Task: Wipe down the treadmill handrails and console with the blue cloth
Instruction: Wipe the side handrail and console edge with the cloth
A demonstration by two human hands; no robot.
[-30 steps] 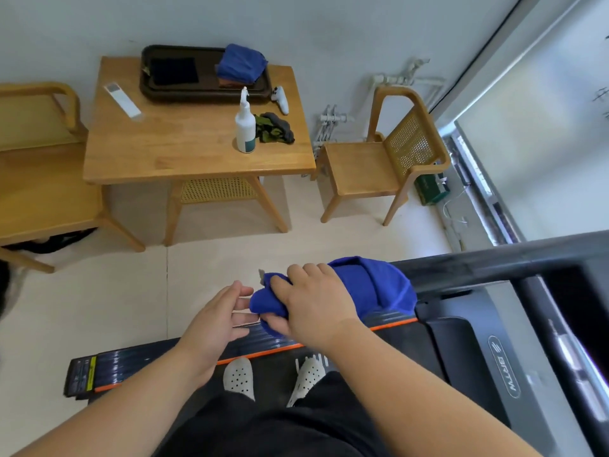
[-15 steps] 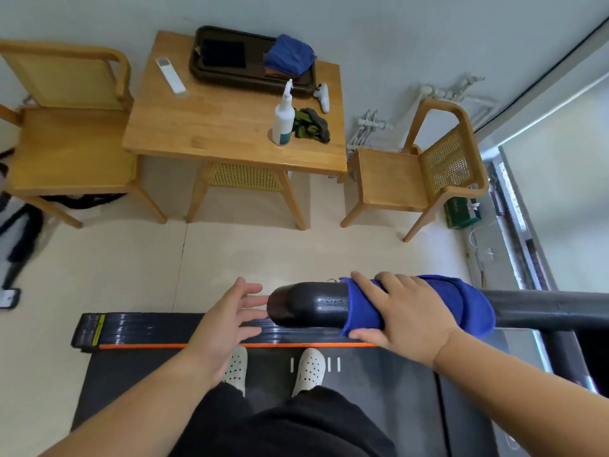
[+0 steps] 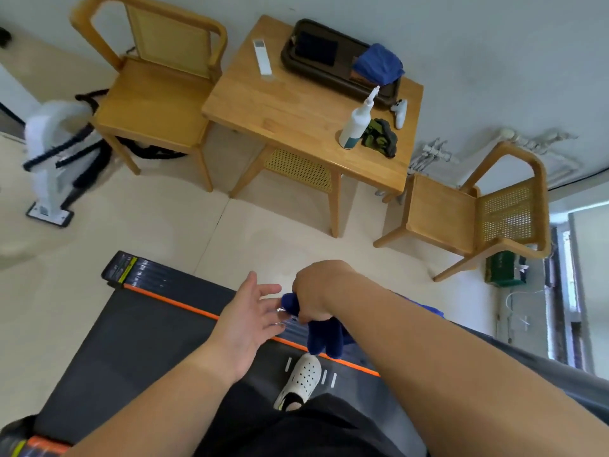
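The blue cloth [image 3: 324, 339] sits just below the frame's centre, bunched in the right hand [image 3: 313, 291]. It is a deep navy, plush fabric; two thick folds hang down from the fist, and a small brighter blue edge shows past the forearm to the right. The right hand's fingers are curled tight round the cloth's upper part. The left hand [image 3: 248, 313] lies just to the left, fingers straight and spread, holding nothing. Its fingertips are just beside the cloth; whether they touch cannot be told.

Both hands hover over the treadmill belt [image 3: 148, 341], whose far edge is marked by an orange stripe [image 3: 184, 306] running diagonally from centre left down to the right. A white perforated clog [image 3: 301, 377] stands on the belt under the hanging folds. At lower right a blurred grey handrail [image 3: 560, 367] runs out from behind the right forearm.

Beyond the stripe is a band of pale floor [image 3: 263, 232]. Past it stands a wooden table [image 3: 290, 110] flanked by two wooden chairs, one at upper left [image 3: 158, 94], one at right [image 3: 461, 219]. A spray bottle [image 3: 354, 127] stands near the table's right front edge.
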